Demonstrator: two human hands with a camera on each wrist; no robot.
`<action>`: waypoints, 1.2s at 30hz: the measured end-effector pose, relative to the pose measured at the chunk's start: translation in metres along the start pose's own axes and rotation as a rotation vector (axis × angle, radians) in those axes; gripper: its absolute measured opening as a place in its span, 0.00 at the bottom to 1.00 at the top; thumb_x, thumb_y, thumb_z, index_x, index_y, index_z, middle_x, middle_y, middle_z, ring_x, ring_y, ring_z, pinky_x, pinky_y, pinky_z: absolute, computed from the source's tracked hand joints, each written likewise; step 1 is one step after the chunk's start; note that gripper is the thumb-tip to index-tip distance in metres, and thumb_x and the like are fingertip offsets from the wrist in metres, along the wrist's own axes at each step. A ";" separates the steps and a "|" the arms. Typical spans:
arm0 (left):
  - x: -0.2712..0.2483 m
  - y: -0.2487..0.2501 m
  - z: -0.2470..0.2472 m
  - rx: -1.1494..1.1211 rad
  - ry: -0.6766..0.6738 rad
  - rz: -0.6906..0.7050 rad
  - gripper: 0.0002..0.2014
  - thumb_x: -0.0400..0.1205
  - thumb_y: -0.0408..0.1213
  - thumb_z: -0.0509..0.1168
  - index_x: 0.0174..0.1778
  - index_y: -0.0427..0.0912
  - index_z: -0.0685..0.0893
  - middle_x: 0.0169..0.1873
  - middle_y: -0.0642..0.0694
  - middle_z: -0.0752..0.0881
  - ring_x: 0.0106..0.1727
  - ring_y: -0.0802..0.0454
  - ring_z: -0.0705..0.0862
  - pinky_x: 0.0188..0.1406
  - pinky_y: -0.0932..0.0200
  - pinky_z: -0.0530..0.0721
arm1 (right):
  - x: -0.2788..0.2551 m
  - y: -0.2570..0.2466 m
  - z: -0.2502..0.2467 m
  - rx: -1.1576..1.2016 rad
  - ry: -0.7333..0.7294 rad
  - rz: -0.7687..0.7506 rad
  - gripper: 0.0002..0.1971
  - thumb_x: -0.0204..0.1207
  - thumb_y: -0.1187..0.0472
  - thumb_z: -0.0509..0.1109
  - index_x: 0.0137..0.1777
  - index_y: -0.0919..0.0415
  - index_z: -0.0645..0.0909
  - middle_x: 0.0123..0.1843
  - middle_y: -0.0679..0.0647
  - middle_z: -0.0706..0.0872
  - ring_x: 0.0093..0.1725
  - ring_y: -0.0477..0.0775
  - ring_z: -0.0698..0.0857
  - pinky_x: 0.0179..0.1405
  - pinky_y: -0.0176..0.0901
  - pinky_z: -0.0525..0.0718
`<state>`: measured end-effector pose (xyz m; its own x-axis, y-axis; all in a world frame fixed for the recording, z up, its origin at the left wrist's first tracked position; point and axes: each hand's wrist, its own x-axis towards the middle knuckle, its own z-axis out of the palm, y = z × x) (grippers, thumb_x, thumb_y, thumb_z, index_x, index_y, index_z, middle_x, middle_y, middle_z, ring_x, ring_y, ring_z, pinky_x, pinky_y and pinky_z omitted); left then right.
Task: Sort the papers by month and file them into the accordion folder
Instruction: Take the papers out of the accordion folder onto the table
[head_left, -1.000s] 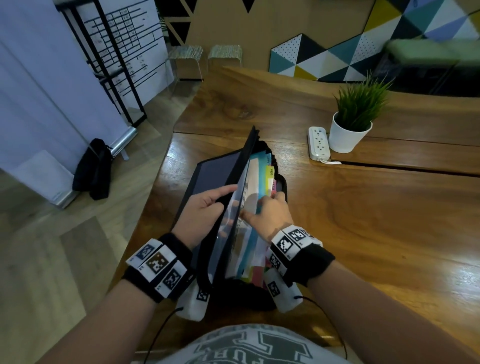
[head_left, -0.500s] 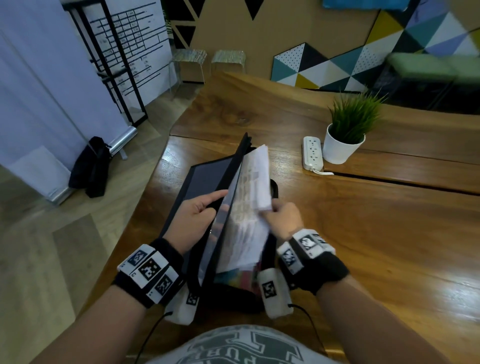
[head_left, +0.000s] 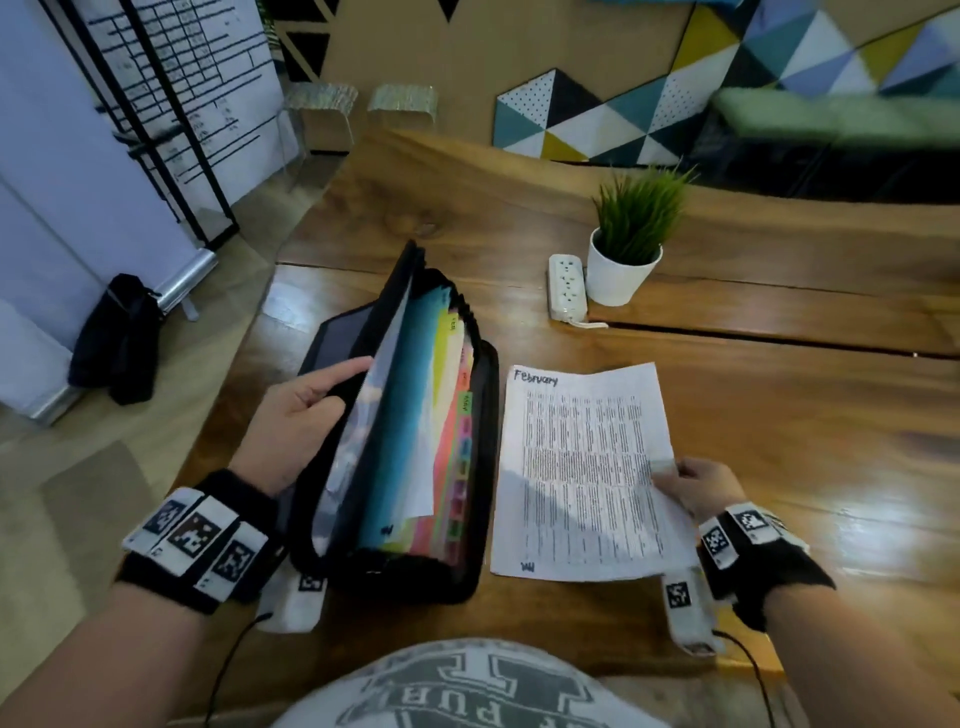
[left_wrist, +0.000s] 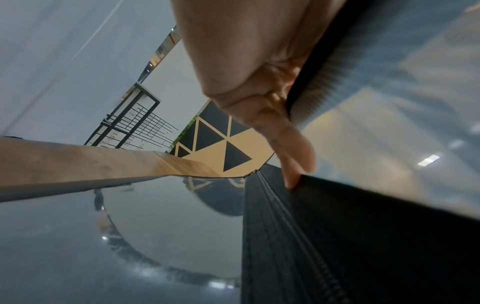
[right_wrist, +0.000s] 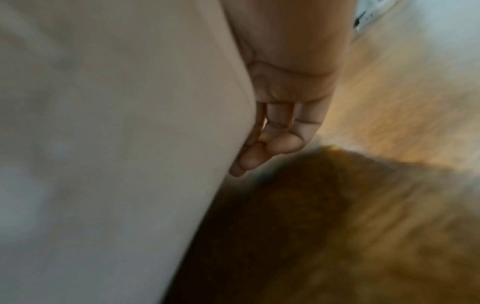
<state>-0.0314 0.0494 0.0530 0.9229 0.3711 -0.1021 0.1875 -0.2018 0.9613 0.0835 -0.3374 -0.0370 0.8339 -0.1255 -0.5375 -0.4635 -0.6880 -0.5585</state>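
A black accordion folder (head_left: 480, 467) lies open on the wooden table (head_left: 779, 415), its coloured tabbed dividers (head_left: 452, 415) fanned out. My left hand (head_left: 306, 415) grips the raised front flap (left_wrist: 389, 226) and holds it back, thumb over its edge. A white printed paper (head_left: 582, 467) headed "February" lies just right of the folder. My right hand (head_left: 691, 486) pinches its right edge, fingers under the sheet (right_wrist: 103, 144) in the right wrist view. Another white sheet (head_left: 415, 467) stands inside the folder's front pocket.
A small potted plant (head_left: 628, 244) and a white power strip (head_left: 567, 286) stand beyond the paper. A black bag (head_left: 117, 338) sits on the floor at the left, by a black metal rack (head_left: 171, 119). The table's left edge runs just beside the folder.
My right hand has pulled the February paper out of the folder and carried it right, down onto the table. The left hand still holds the flap open.
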 end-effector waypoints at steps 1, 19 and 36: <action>0.001 -0.001 -0.002 -0.015 0.013 -0.006 0.27 0.81 0.19 0.52 0.58 0.55 0.85 0.18 0.55 0.78 0.16 0.58 0.68 0.15 0.71 0.68 | 0.001 0.002 0.000 -0.055 0.001 0.025 0.07 0.75 0.57 0.71 0.49 0.59 0.83 0.49 0.57 0.88 0.45 0.57 0.86 0.51 0.52 0.85; -0.017 0.052 -0.031 -0.010 0.194 0.059 0.23 0.78 0.20 0.52 0.54 0.44 0.89 0.14 0.51 0.72 0.13 0.59 0.65 0.13 0.71 0.65 | -0.146 -0.186 0.097 -0.188 -0.233 -0.932 0.26 0.77 0.44 0.65 0.73 0.52 0.71 0.61 0.50 0.80 0.50 0.43 0.80 0.54 0.39 0.80; -0.018 0.027 -0.029 -0.169 0.210 -0.028 0.26 0.76 0.24 0.52 0.55 0.52 0.89 0.39 0.20 0.84 0.29 0.42 0.74 0.26 0.61 0.73 | -0.137 -0.202 0.128 -0.340 -0.187 -0.724 0.30 0.78 0.56 0.64 0.78 0.55 0.57 0.57 0.58 0.82 0.51 0.57 0.83 0.49 0.43 0.79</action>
<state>-0.0526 0.0635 0.0884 0.8252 0.5575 -0.0909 0.1368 -0.0411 0.9897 0.0248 -0.0904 0.0685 0.8138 0.5333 -0.2308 0.3115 -0.7356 -0.6015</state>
